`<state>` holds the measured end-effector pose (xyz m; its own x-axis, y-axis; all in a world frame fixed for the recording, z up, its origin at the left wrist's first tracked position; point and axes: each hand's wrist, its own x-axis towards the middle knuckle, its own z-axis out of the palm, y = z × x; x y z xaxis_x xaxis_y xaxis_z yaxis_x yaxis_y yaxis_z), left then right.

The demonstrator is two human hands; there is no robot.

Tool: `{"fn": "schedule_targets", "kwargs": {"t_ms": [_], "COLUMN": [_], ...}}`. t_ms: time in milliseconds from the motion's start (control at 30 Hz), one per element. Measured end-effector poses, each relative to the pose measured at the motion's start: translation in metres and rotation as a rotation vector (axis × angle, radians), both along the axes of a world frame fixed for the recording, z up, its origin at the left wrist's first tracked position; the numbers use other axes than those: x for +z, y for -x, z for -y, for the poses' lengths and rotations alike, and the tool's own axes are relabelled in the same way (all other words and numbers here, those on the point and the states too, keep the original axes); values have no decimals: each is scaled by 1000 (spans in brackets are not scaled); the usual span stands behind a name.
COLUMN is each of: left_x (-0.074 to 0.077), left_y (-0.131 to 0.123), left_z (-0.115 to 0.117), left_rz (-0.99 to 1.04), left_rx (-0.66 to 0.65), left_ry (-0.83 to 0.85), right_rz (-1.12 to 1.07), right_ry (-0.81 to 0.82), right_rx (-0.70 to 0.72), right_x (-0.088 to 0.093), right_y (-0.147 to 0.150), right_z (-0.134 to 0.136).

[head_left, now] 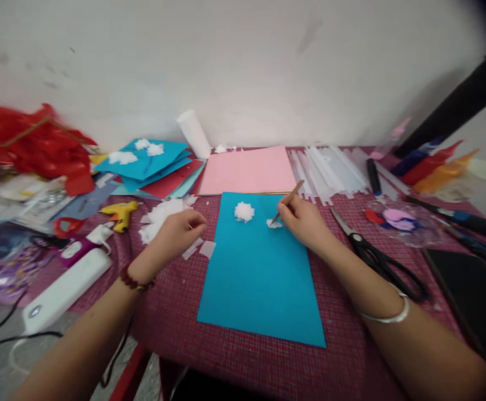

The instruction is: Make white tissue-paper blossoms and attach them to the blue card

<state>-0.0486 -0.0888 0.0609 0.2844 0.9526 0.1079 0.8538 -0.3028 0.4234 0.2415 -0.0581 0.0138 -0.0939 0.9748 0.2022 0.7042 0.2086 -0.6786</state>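
Note:
A blue sheet of paper (259, 273) lies on the table, bearing a fluffy round white paper tuft (243, 211) and a smaller white paper patch (273, 223). My right hand (304, 220) grips a thin brown wooden stick (293, 192), its lower tip touching the small patch. Left of the sheet, my left hand (182, 229) hovers with its fingers pinched together; a pale speck shows near the fingertips, too small to name. Beneath and behind it is a heap of white tissue squares (159, 214), and one loose square (207, 249) rests at the sheet's edge.
Pink paper (247, 170) lies behind the blue sheet. Black-handled scissors (372, 253) lie close to my right forearm. To the left are a yellow glue gun (121, 214), a white power bank (67, 289) and blue cards (146, 161) with white tufts. Clear sticks (322, 170) lie behind right.

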Motion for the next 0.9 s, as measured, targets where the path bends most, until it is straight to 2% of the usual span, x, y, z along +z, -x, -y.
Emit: {"fn": "schedule_targets", "kwargs": {"t_ms": [67,167,233,567,633,733,900], "left_x": [-9,-25,-29,-22,-19,-11,-7], "left_y": [12,15,13,5,5,0,-40], "left_z": [5,9,9,2,3,4,4], "left_rz": [-127,-219,-235,-221,-164,40,396], "left_rx": [-86,-152,-165,-208,-167,-83,-86], "left_ry": [88,53,33,186,208,288,350], "right_rz": [10,21,34,93,84,64,72], "right_ry": [15,12,7,-47,-54,-68,-69], "right_rx": [-6,-3,-8,8,1,-8,-35], "right_x": [0,2,2,-1,0,2,5], "right_y": [0,0,0,0,-1,-1,0], "right_z": [0,1,2,0,1,3,3]}}
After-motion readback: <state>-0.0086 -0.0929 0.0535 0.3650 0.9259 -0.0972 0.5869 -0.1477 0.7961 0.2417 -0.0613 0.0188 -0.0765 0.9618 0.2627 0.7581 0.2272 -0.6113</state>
